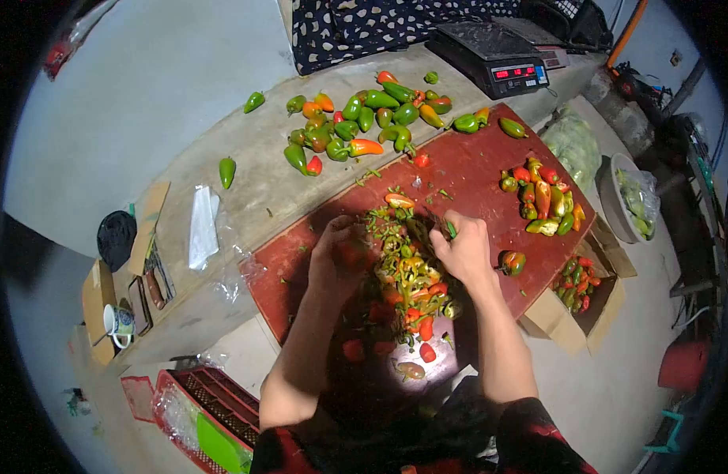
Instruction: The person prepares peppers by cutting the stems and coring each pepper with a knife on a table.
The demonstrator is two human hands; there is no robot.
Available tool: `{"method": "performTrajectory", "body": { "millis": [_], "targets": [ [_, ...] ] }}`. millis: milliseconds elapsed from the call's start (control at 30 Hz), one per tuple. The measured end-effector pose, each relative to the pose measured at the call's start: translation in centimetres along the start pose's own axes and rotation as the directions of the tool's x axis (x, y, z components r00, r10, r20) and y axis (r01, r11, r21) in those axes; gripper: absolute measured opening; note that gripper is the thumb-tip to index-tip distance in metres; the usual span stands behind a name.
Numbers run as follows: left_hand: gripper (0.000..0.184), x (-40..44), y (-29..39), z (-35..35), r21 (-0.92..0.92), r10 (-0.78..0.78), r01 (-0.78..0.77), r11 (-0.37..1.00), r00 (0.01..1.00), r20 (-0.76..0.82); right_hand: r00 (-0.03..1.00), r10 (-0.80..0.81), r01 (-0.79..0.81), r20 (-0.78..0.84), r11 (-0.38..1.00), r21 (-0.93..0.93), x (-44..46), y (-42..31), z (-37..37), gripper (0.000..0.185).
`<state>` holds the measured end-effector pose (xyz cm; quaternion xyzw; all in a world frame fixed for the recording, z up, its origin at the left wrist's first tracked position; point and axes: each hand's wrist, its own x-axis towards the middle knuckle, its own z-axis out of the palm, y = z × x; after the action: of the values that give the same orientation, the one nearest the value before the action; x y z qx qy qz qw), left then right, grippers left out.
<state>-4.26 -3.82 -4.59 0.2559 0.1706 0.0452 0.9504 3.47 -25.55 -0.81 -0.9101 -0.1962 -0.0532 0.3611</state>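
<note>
Across the dull red, flat-topped bench (475,170), we had a long heap of cut green, yellow and red pepper pieces (415,276) between our two bare hands, with green stems and trimmings strewn at its twelve o'clock end. Our right hand (465,246) was at the heap's one o'clock edge, fingers curled, its grip pinching a small green piece (451,230) between thumb and forefinger. Our left hand (339,241) was at ten o'clock, blurred and shadowed, and we could not tell whether its grip was spread or pressed together. An orange-red pepper (399,201) lay near the heap's far end, at twelve.

At six o'clock we had a small red pepper (427,352) and a brownish-green pepper (411,370) lying in a bright patch of light. At three, a single red-and-green pepper (512,262) sat just beyond our right wrist, and at two we saw a tight cluster of whole mixed peppers (543,199). Past the bench edge at three stood an open brown cardboard box (555,322) with more peppers inside. Towards eleven, green, orange and red peppers (365,118) were spread over the grey concrete ledge (257,186), and a black digital scale (490,67) with lit red figures stood at one o'clock.
</note>
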Motion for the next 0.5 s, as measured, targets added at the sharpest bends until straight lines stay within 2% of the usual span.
{"method": "performTrajectory", "body": {
  "millis": [33, 100, 133, 167, 233, 267, 300, 333, 400, 433, 467, 500],
  "targets": [
    [0.026, 0.8, 0.5, -0.3, 0.015, 0.001, -0.001, 1.000, 1.000, -0.004, 1.000, 0.004, -0.004, -0.003, 1.000, 0.015, 0.0, 0.0, -0.2, 0.020],
    [0.017, 3.1, 1.4, -0.6, 0.238, 0.041, 0.047, 0.970, 0.935, -0.352, 1.000, 0.014, -0.014, 0.000, 1.000, 0.028, 0.2, -0.3, -1.0, 0.020],
    [0.013, 4.5, 2.6, -1.3, 0.597, 0.215, -0.084, 0.798, 0.965, -0.152, 0.998, 0.052, -0.052, 0.040, 0.999, -0.002, 0.4, -0.2, -1.2, 0.021],
    [0.010, 5.9, 3.3, -1.4, 0.834, 0.297, -0.246, 0.495, 0.949, 0.104, 0.998, 0.050, -0.051, 0.046, 0.999, 0.015, 0.5, 0.3, -0.9, 0.021],
    [0.011, 8.6, 3.1, 1.0, 0.872, 0.434, -0.334, 0.359, 0.886, 0.161, 0.995, 0.054, -0.056, 0.088, 0.998, 0.012, 0.5, 0.4, -1.0, 0.021],
    [0.015, 10.2, 3.6, 2.0, 0.935, 0.459, -0.345, 0.087, 0.847, 0.269, 0.994, 0.063, -0.065, 0.084, 0.998, 0.012, 0.4, 0.4, -1.0, 0.021],
    [0.021, 11.8, 4.2, 2.8, 0.924, 0.454, -0.333, -0.191, 0.804, 0.383, 0.992, 0.070, -0.072, 0.104, 0.997, 0.020, 0.5, 0.3, -1.1, 0.023],
    [0.021, 13.2, 4.2, 3.6, 0.922, 0.450, -0.338, -0.190, 0.804, 0.388, 0.989, 0.075, -0.079, 0.124, 0.997, 0.026, 0.6, 0.2, -1.2, 0.025],
    [0.033, 15.0, 3.8, 5.3, 0.677, 0.385, -0.240, -0.696, 0.672, 0.633, 0.991, 0.084, -0.089, 0.100, 0.995, 0.045, 0.5, -0.1, -1.1, 0.027],
    [0.033, 15.4, 3.5, 6.1, 0.678, 0.382, -0.244, -0.693, 0.674, 0.633, 0.993, 0.088, -0.094, 0.083, 0.993, 0.067, 0.4, -0.5, -1.2, 0.030],
    [0.036, 15.8, 3.3, 6.8, 0.657, 0.305, -0.157, -0.737, 0.791, 0.531, 0.971, 0.150, -0.160, 0.188, 0.986, 0.037, 0.6, -0.7, -1.6, 0.032],
    [0.039, 16.0, 3.2, 7.3, 0.617, 0.233, -0.077, -0.784, 0.883, 0.407, 0.970, 0.153, -0.163, 0.187, 0.986, 0.036, 0.7, -0.8, -1.6, 0.032]
  ]
}}
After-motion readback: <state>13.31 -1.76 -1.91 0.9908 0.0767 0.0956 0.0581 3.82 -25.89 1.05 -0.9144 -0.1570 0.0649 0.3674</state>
